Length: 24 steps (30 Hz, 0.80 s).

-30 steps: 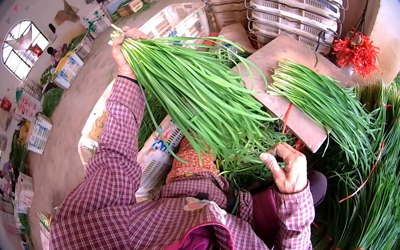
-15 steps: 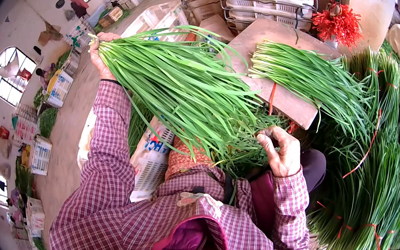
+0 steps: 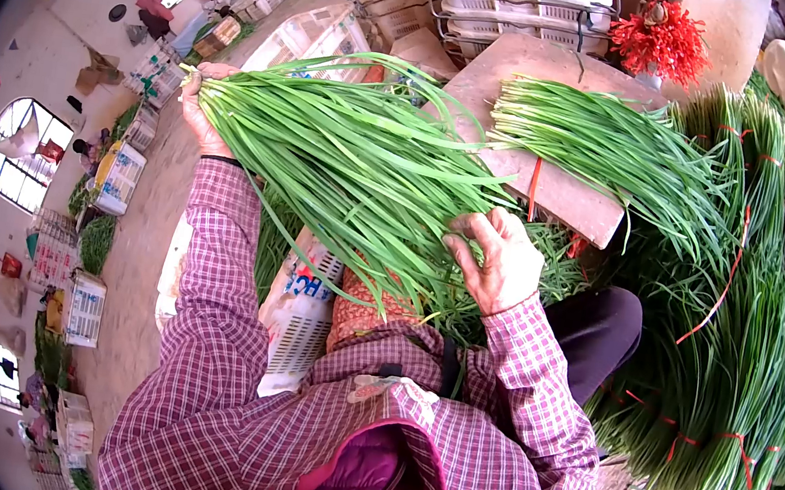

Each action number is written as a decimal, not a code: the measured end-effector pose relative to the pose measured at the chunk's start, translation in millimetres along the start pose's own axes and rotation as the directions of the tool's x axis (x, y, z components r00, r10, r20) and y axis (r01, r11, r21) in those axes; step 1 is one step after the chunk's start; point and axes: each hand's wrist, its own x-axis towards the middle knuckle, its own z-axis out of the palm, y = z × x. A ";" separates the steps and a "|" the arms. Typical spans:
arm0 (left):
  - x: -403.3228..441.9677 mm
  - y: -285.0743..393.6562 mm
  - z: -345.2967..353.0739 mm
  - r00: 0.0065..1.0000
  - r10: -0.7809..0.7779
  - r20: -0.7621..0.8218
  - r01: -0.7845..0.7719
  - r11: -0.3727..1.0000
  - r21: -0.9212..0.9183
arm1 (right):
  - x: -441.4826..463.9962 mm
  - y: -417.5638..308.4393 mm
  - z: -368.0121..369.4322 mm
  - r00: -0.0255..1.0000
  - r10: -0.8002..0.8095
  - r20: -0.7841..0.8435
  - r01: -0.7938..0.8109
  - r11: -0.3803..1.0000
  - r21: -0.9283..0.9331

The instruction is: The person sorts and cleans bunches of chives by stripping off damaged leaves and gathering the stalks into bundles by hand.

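My left hand (image 3: pixel 206 113) is closed round the pale stem ends of a big loose bunch of garlic chives (image 3: pixel 344 159). Its long green leaves fan out to the right over my lap. At the leaf tips is my right hand (image 3: pixel 500 259), its thumb and fingers curled in a pinch against the leaves; whatever lies between them is too small to make out. Another pile of garlic chives (image 3: pixel 595 138) lies on a board (image 3: pixel 478 88) beyond my right hand, leaves hanging over the edge.
Tied bundles of chives (image 3: pixel 749 322) with red ties are heaped at the right. A tuft of red ties (image 3: pixel 659 42) hangs behind the board. White crates (image 3: pixel 527 10) are stacked at the back, and another crate (image 3: pixel 305 303) stands by my left knee. Other people sit far off.
My right hand has moved left and slightly up, from beside the leaf tips to against them. The left hand keeps its hold on the bunch, almost unmoved.
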 end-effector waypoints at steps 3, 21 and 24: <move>-3.5 -2.2 1.2 0.995 0.005 -0.097 0.002 0.998 0.069 | 5.2 0.4 10.0 1.000 -0.014 0.009 0.014 1.000 -0.016; -15.2 -4.8 -5.3 0.910 0.252 -0.330 -0.028 0.830 0.556 | -12.0 -11.0 -30.7 0.979 -0.008 0.205 -0.095 0.868 0.487; -18.3 -5.5 -1.7 0.906 0.239 -0.350 -0.015 0.843 0.538 | -22.1 -4.2 10.5 0.980 -0.161 0.113 0.127 0.957 0.261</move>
